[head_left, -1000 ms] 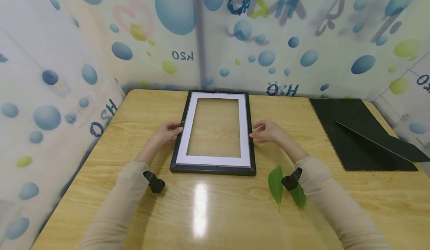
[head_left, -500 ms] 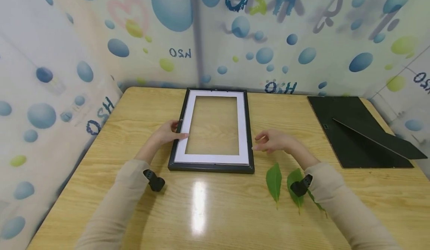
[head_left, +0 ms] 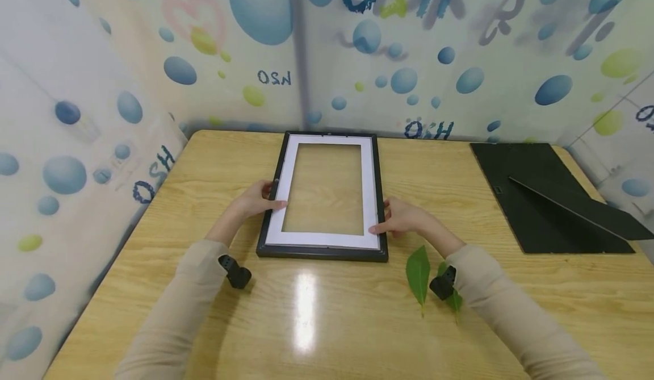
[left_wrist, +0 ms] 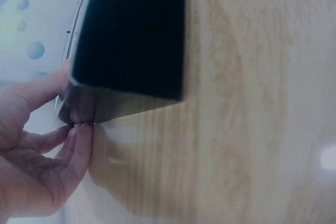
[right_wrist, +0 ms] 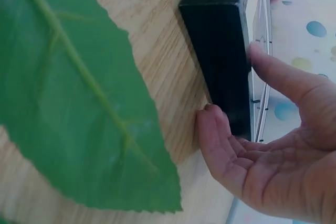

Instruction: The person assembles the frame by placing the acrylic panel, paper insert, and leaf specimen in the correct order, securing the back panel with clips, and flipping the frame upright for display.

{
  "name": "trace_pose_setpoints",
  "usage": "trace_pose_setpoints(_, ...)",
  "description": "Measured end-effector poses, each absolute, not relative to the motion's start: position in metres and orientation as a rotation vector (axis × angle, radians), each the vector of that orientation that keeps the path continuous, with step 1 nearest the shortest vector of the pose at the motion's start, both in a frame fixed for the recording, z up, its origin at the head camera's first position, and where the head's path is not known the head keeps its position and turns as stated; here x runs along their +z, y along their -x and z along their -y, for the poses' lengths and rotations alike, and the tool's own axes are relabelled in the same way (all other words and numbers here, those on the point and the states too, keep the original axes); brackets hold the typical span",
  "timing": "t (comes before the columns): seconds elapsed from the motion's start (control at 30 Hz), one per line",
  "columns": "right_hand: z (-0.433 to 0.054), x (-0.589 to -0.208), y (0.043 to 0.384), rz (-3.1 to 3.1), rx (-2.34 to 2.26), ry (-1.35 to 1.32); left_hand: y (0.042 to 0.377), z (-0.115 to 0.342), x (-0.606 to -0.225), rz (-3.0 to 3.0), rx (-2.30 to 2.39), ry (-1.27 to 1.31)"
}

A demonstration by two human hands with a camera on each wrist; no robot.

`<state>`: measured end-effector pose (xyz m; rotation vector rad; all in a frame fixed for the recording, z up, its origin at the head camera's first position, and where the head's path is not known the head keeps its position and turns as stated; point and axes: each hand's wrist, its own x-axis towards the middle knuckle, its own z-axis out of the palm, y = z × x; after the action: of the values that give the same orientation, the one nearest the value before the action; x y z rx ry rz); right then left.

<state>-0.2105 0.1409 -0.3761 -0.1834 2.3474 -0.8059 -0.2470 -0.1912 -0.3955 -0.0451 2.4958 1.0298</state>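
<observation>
A black picture frame lies on the wooden table, with a white mat inside it around a see-through window. At its left side my left hand holds the rim, thumb over the mat and fingers at the outer side. My right hand grips the right rim lower down, its thumb on the mat. The left wrist view shows the fingertips under the corner of the frame. In the right wrist view, the fingers press the frame's outer wall.
A green leaf lies right of the frame, close to a second leaf partly hidden by the right wrist camera. At the far right rests a black backing board with its stand flap raised. A patterned wall stands behind the table.
My right hand comes away from the right rim, then returns to grip it lower with the thumb on the mat. The left thumb has slid inward onto the mat. The frame stays put.
</observation>
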Motion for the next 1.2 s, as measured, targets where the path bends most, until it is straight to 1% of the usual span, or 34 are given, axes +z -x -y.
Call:
trace_pose_setpoints(0.1,-0.139,-0.377,0.210,-2.366,-0.771,0.208,0.247,0.192,-0.396,-2.500,1.031,0.044)
trace_pose_setpoints(0.33,-0.131,-0.379,0.207,-2.379,-0.825,0.414,0.244,0.188,-0.392,-2.509,1.022,0.056)
trace_pose_setpoints(0.47,-0.127,-0.378,0.206,-2.386,-0.816,0.395,0.243,0.186,-0.391,-2.519,1.010,0.053)
trace_pose_setpoints(0.7,-0.124,-0.374,0.203,-2.418,-0.623,0.293,0.242,0.187,-0.393,-2.546,0.940,0.006)
trace_pose_setpoints(0.93,-0.122,-0.371,0.193,-2.469,-0.503,0.319,0.227,0.182,-0.381,-2.524,0.801,-0.142)
trace_pose_setpoints(1.2,-0.118,-0.369,0.189,-2.480,-0.541,0.312,0.207,0.174,-0.376,-2.512,0.596,-0.372)
